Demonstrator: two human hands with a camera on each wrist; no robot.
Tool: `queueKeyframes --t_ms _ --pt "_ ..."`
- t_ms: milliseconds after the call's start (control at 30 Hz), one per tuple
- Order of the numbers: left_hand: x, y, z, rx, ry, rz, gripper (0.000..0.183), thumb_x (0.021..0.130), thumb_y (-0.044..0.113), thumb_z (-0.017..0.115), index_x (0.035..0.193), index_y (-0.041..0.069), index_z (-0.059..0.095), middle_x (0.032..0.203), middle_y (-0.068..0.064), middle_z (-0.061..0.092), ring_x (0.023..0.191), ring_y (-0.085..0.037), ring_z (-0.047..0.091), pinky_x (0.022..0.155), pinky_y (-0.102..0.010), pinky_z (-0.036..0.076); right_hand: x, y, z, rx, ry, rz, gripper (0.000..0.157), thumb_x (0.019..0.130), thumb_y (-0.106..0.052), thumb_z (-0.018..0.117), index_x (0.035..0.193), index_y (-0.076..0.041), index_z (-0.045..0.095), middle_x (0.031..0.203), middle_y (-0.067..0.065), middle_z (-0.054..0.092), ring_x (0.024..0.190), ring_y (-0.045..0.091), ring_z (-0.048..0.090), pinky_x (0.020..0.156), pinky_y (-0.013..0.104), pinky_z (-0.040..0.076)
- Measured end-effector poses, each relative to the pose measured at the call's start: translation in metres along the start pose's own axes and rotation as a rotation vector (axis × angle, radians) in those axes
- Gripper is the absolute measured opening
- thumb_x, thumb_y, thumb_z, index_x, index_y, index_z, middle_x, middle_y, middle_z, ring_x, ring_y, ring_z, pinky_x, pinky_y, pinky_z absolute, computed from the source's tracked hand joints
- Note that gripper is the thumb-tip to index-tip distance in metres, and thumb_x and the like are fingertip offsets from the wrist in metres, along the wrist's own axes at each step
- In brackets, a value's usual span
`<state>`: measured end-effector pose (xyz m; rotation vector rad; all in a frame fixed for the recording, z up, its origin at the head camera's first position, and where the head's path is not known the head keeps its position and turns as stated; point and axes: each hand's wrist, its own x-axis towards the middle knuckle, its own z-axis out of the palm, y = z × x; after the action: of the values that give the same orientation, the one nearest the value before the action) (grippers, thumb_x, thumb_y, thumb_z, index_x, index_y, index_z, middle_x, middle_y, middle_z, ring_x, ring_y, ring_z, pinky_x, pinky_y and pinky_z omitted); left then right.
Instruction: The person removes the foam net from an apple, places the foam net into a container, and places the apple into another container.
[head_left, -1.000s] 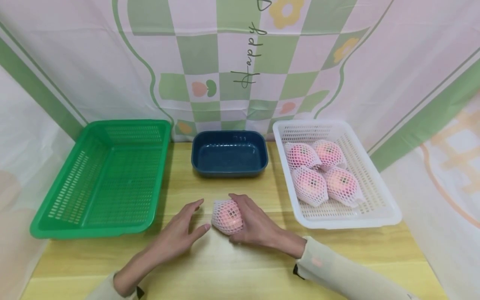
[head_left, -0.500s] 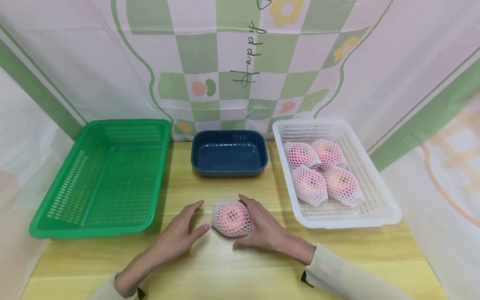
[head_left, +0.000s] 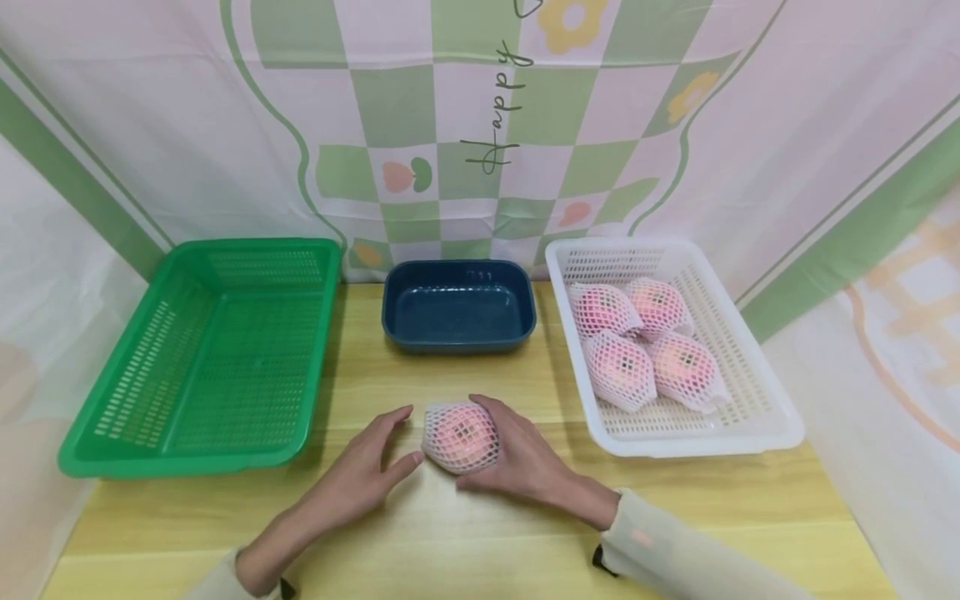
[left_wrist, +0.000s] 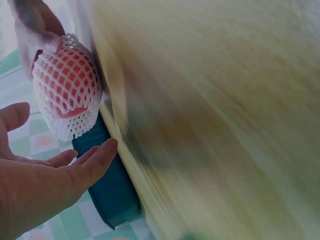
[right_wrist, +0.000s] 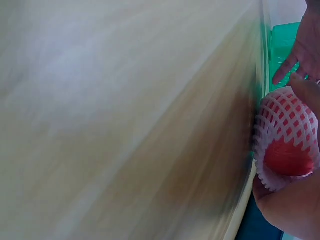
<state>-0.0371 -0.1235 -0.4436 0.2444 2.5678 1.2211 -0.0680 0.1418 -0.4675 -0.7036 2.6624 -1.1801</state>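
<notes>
A pinkish-red apple in a white foam net (head_left: pixel 459 437) sits on the wooden table in front of me, between my two hands. My right hand (head_left: pixel 525 458) holds it from its right side, fingers behind and thumb in front. In the right wrist view, red skin shows at the open end of the foam net (right_wrist: pixel 287 130). My left hand (head_left: pixel 356 475) is just left of the apple, its fingers spread and holding nothing. From the left wrist view, the left fingers (left_wrist: pixel 102 157) stand apart from the netted apple (left_wrist: pixel 67 87).
A white basket (head_left: pixel 750 350) on the right holds several more netted apples (head_left: pixel 618 371). On the left stands a green basket (head_left: pixel 322 350), and a dark blue tray (head_left: pixel 459 344) is at the back middle. A patterned curtain (head_left: pixel 465 108) hangs behind them.
My right hand slid a little right, uncovering more of the apple, then came back slightly left. The left hand has barely moved.
</notes>
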Motion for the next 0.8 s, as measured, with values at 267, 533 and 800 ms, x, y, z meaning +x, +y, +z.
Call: queueKeyframes --t_ms 267,533,800 --pt "0.004 -0.002 0.003 -0.137 0.07 0.02 0.056 0.102 0.018 0.071 0.152 0.004 0.051 0.15 -0.014 0.059 0.134 -0.03 0.061 0.112 -0.045 0.052 0.004 -0.002 0.002 0.048 0.03 -0.003 0.103 0.063 -0.025 0.103 0.149 -0.002 0.05 0.137 0.015 0.066 0.121 0.027 0.067 0.107 0.045 0.057" --pt "0.007 0.0 0.003 -0.25 0.149 0.078 0.033 0.101 0.0 0.067 0.133 0.002 0.064 0.134 -0.013 0.069 0.122 -0.026 0.069 0.106 -0.034 0.057 0.006 -0.005 -0.003 0.031 0.056 -0.046 0.103 0.064 -0.027 0.102 0.148 -0.001 0.05 0.135 0.015 0.067 0.119 0.027 0.069 0.104 0.045 0.058" --pt "0.01 0.004 0.002 -0.283 0.224 0.116 0.023 0.097 -0.007 0.069 0.114 0.007 0.073 0.115 -0.006 0.075 0.108 -0.019 0.072 0.095 -0.025 0.06 0.004 -0.014 -0.01 0.031 0.053 -0.112 0.103 0.065 -0.025 0.102 0.149 0.0 0.048 0.135 0.016 0.067 0.119 0.03 0.069 0.103 0.046 0.059"
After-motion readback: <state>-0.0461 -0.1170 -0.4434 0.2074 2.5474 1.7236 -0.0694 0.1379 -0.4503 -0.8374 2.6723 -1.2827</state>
